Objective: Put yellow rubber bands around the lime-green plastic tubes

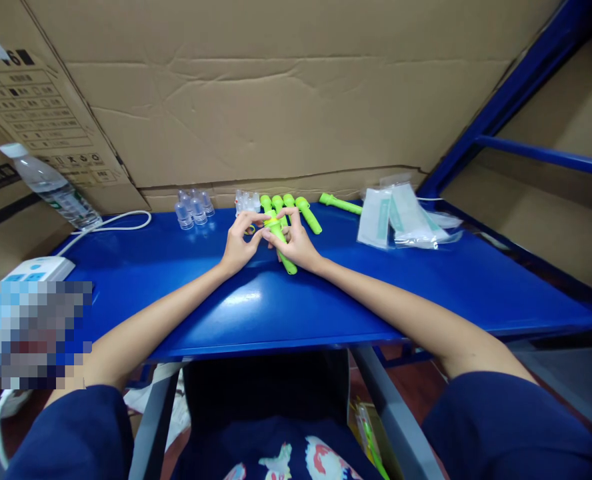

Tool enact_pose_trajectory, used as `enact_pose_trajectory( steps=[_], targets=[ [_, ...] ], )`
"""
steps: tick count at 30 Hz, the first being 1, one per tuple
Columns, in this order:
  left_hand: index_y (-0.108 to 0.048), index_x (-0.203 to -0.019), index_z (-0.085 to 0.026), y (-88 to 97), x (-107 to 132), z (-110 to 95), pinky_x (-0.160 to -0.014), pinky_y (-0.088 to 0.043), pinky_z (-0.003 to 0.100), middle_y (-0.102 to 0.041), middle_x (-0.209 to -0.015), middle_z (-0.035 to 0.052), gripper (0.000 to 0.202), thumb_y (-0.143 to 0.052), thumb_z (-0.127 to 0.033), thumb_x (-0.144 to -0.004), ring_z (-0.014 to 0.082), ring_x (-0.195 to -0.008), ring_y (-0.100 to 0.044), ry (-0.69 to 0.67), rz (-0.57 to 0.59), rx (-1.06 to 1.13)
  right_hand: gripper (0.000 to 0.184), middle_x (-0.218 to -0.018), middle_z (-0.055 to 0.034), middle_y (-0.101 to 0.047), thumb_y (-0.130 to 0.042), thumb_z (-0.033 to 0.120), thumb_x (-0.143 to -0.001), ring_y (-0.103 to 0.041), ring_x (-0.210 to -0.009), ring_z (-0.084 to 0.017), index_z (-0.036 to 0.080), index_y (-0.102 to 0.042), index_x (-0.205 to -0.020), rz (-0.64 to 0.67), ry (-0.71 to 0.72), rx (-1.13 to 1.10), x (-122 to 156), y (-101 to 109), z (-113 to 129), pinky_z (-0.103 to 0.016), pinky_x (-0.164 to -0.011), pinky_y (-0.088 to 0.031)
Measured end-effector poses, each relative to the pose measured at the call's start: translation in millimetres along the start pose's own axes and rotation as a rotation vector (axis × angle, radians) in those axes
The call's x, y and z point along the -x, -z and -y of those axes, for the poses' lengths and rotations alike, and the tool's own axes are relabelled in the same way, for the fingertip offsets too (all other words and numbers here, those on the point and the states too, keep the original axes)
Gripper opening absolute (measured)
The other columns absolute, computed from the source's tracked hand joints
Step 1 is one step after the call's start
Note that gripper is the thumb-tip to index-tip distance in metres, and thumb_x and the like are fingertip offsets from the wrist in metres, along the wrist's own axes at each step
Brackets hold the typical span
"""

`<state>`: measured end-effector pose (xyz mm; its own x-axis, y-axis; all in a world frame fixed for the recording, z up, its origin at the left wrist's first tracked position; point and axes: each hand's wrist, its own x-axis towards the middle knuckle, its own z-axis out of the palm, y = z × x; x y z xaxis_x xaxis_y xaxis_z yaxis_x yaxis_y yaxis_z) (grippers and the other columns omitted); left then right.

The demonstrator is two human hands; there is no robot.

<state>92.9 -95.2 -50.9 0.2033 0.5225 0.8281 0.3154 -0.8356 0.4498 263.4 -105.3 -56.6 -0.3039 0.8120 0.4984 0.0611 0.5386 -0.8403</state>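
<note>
Between my two hands, over the middle of the blue table, is a lime-green toy flashlight (289,264) with a yellow band near its head. Its tail end points towards me. My right hand (299,245) is wrapped round its body, thumb along the side. At the head end, my left hand (239,243) has its thumb and index finger closed against the flashlight; a small yellow ring-shaped part shows among those fingers. Just behind my hands several similar green flashlights (310,217) lie in a row, beside small clear plastic pieces (249,200).
Clear capped plastic pieces (192,210) stand at back left. Another green flashlight (341,203) lies near plastic packets (409,217) at back right. A water bottle (59,190), white cable and power strip (41,269) are left. Cardboard (276,120) walls the back; a blue frame (501,100) rises right.
</note>
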Motion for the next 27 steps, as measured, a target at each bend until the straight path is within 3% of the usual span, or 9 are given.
enact_pose_trajectory(
  steps=[9, 20, 27],
  targets=[
    [-0.058, -0.1, -0.02, -5.4, 2.7, 6.9, -0.07, -0.048, 0.025, -0.069, -0.093, 0.0032, 0.019, -0.069, -0.03, -0.089, 0.0146, -0.087, -0.069, 0.154, -0.057, 0.077, 0.064, -0.07, 0.0076, -0.058, -0.07, 0.062, -0.085, -0.054, -0.038, -0.011, 0.028, -0.025, -0.114, -0.017, -0.043, -0.044, -0.7, -3.0, -1.4, -0.024, -0.034, -0.046],
    [-0.072, -0.109, -0.022, 0.3, 0.7, -1.9, -0.069, -0.049, 0.026, -0.07, -0.097, 0.0053, 0.021, -0.062, -0.035, -0.095, 0.0158, -0.087, -0.065, 0.044, -0.002, -0.011, 0.065, -0.068, 0.0063, -0.06, -0.072, 0.065, -0.082, -0.054, -0.038, -0.014, 0.029, -0.028, -0.113, -0.017, -0.073, -0.066, 0.6, -1.8, 6.7, -0.028, -0.033, -0.045],
    [-0.075, -0.11, -0.023, 1.0, 0.2, -0.2, -0.071, -0.052, 0.026, -0.07, -0.099, 0.0057, 0.023, -0.064, -0.036, -0.095, 0.0159, -0.09, -0.064, 0.044, -0.01, -0.014, 0.065, -0.068, 0.0053, -0.064, -0.07, 0.063, -0.084, -0.056, -0.038, -0.013, 0.025, -0.031, -0.119, -0.041, -0.076, -0.007, 1.2, -2.7, 3.4, -0.027, -0.036, -0.047]
  ],
)
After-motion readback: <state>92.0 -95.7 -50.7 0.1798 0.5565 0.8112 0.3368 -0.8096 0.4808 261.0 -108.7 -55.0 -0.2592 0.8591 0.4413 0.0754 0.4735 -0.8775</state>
